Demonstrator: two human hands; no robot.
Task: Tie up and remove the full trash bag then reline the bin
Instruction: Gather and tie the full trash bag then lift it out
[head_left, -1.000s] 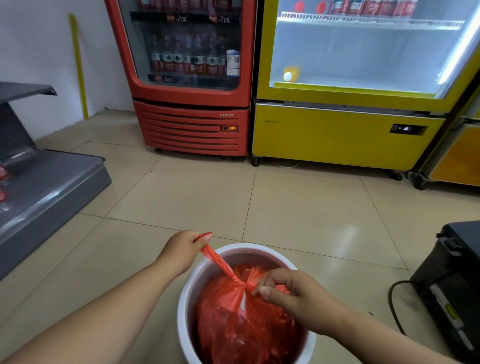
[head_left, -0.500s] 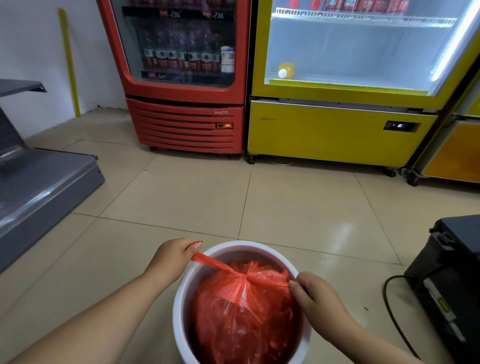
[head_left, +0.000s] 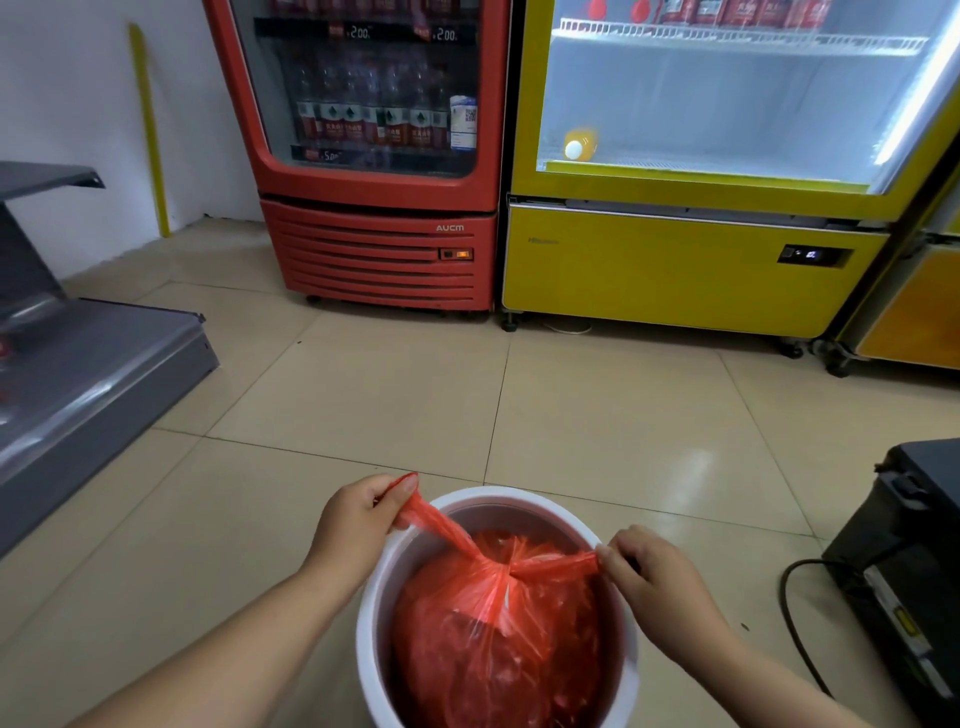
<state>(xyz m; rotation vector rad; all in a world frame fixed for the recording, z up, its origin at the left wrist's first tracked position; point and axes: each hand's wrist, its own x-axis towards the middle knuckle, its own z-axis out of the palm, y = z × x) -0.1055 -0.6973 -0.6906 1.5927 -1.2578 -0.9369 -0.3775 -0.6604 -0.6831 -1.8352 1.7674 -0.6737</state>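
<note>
Low in the frame, the red bag (head_left: 498, 639) sits in the white bin (head_left: 374, 623) — my left hand (head_left: 358, 519) and right hand (head_left: 649, 577) pinch its two ends, knot midway between, pulled sideways.

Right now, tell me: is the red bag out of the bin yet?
No. The red bag sits inside the white bin, and the left hand and right hand each grip one end of its knot.
</note>
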